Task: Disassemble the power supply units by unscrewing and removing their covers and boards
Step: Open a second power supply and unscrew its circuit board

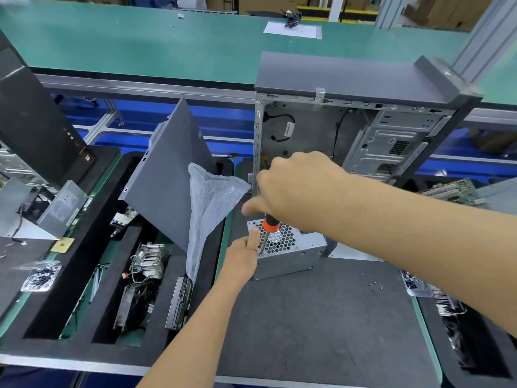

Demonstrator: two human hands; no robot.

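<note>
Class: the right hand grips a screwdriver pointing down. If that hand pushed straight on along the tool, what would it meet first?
Most likely the power supply unit: the screwdriver in the right hand already points at its top corner beside the grille.

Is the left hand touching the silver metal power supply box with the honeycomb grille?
Touching. The head view shows the left hand resting against the silver metal power supply box at its near-left corner, fingers on the top edge beside the screwdriver shaft.
</note>
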